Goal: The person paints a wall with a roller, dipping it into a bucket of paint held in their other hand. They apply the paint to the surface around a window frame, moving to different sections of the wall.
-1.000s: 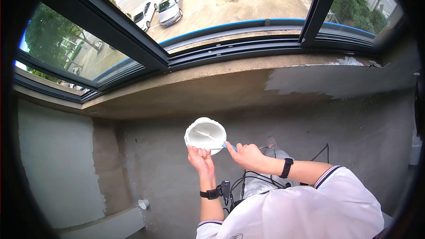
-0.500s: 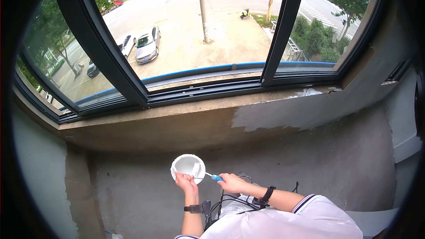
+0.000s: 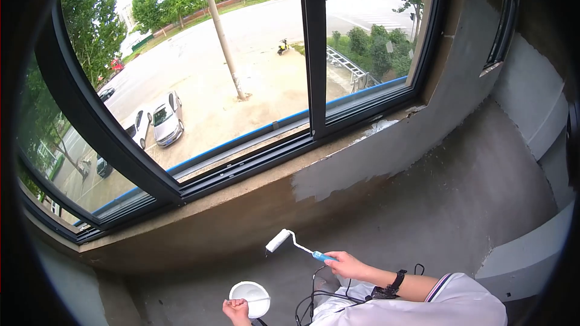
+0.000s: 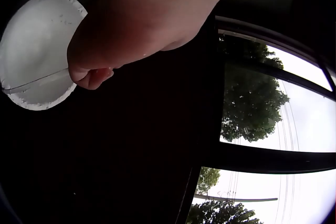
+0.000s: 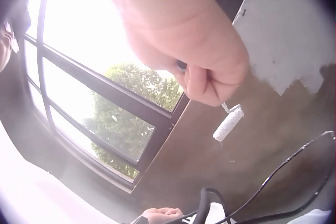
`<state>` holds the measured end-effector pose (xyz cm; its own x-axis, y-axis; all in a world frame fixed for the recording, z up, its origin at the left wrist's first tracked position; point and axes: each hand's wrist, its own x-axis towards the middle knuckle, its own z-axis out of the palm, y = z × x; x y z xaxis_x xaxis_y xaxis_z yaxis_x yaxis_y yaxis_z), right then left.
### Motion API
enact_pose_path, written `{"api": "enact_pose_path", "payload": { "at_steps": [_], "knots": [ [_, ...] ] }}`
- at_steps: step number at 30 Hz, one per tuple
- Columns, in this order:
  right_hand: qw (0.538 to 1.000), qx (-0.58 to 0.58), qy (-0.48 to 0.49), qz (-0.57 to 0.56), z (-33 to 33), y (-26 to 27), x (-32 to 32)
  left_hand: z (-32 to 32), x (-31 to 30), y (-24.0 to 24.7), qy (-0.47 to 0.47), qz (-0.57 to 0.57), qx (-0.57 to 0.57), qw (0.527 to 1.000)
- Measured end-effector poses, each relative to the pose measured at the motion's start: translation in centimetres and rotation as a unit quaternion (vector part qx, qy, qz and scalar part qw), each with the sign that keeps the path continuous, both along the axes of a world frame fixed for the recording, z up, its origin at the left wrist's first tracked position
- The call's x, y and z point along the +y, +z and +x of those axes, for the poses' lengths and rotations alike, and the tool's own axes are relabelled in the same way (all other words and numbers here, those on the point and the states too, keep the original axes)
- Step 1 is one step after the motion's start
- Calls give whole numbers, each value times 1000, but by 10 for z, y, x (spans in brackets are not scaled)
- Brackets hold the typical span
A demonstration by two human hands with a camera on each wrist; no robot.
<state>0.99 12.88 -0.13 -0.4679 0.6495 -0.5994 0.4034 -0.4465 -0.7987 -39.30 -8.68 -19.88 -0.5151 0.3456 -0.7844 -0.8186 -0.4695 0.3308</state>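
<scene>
Lifted clear of the bowl (image 3: 249, 297) since half a second before, the paint roller (image 3: 278, 240) was held up before the wall (image 3: 254, 229), and the view had been swung right and upward.

The roller was a small one: a short white sleeve loaded with white paint, a thin bent wire frame and a blue handle (image 3: 322, 257). The sleeve was tilted and lay close to the brown, unpainted strip of wall under the window sill (image 3: 241, 190). Whether it touched that strip could not be told. A small drop of paint was seen just below it.

The right hand (image 3: 347, 264) was closed in a fist round the handle, with the fingers curled fully about it, as the right wrist view also showed.

The left hand (image 3: 235, 312) was kept low at the bottom edge of the head view, its fingers curled on the near rim of the bowl. The bowl was round and white, coated inside with white paint, and was held well below and to the left of the roller.

A grey painted patch (image 3: 362, 163) was seen on the wall to the right, under the dark window frame (image 3: 311, 54). Parked cars (image 3: 166, 119) were seen outside. Black cables (image 3: 320, 296) were seen hanging by the body, and a black wristband (image 3: 396, 281) was worn on the right wrist.
</scene>
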Motion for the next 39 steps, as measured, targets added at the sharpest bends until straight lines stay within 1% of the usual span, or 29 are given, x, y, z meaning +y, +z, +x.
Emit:
{"api": "enact_pose_path", "payload": {
  "at_steps": [1, 2, 3, 5, 7, 8, 10, 11, 13, 14, 16, 17, 18, 20, 21, 22, 23, 24, 25, 27, 29, 30, 32, 33, 34, 35, 38, 39],
  "knots": [
    [1000, 2, -15, -1, 8, -3, 0, 68, 11, 113, -163, -127, 278, 938],
    [993, 61, -70, -75, 16, -7, 1, 57, -3, 83, -177, -148, 287, 930],
    [975, 120, -121, -145, 24, -11, 3, 54, -14, 72, -188, -145, 290, 927],
    [967, 141, -151, -147, 37, -27, 11, 54, -39, 62, -240, -240, 385, 858],
    [951, 190, -187, -154, 42, -24, 23, 48, -52, 67, -272, -335, 476, 767],
    [952, 162, -209, -153, 47, -21, 29, 42, -56, 71, -268, -340, 481, 763],
    [951, 170, -220, -136, 55, -23, 43, 30, -66, 86, -274, -454, 450, 718],
    [948, 184, -224, -129, 59, -23, 49, 26, -71, 92, -265, -464, 452, 715],
    [943, 205, -235, -119, 61, -16, 62, 25, -76, 105, -209, -468, 441, 736],
    [943, 209, -227, -125, 59, -8, 68, 28, -77, 114, -202, -476, 441, 733],
    [953, 196, -218, -78, 53, 7, 78, 46, -64, 148, -188, -448, 423, 765],
    [957, 197, -205, -60, 49, 10, 81, 54, -63, 153, -160, -449, 453, 753],
    [958, 200, -194, -64, 46, 12, 85, 60, -66, 159, -150, -456, 451, 752],
    [958, 201, -203, -32, 37, 15, 93, 70, -69, 170, -170, -470, 532, 683],
    [958, 206, -194, -33, 31, 15, 97, 74, -68, 175, -181, -474, 571, 645],
    [967, 162, -188, 57, 25, 13, 99, 77, -65, 180, -173, -479, 571, 644],
    [965, 118, -183, 147, 20, 10, 101, 80, -63, 186, -62, -338, 493, 799],
    [966, 124, -178, 144, 15, 5, 102, 82, -64, 192, 52, -175, 387, 904],
    [963, 113, -184, 160, 10, -2, 103, 85, -67, 197, 59, -179, 389, 902],
    [962, 103, -184, 172, 2, -20, 103, 92, -77, 205, 51, -209, 349, 912],
    [965, 140, -206, 80, -7, -43, 106, 98, -81, 205, 51, -223, 326, 917],
    [966, 142, -203, 79, -13, -52, 107, 97, -82, 206, 63, -230, 330, 913],
    [969, 125, -214, 21, -27, -69, 107, 91, -85, 208, 85, -243, 339, 905],
    [969, 126, -213, 20, -37, -91, 105, 86, -88, 210, 95, -249, 344, 900],
    [967, 90, -214, 101, -47, -120, 102, 81, -92, 211, 105, -254, 348, 896],
    [958, 54, -213, 184, -54, -136, 102, 76, -95, 211, 117, -256, 351, 893],
    [955, 45, -225, 189, -55, -118, 95, 52, -95, 205, 145, -253, 360, 886],
    [961, 58, -232, 143, -52, -84, 90, 42, -95, 204, 150, -252, 362, 885]
  ]
}}
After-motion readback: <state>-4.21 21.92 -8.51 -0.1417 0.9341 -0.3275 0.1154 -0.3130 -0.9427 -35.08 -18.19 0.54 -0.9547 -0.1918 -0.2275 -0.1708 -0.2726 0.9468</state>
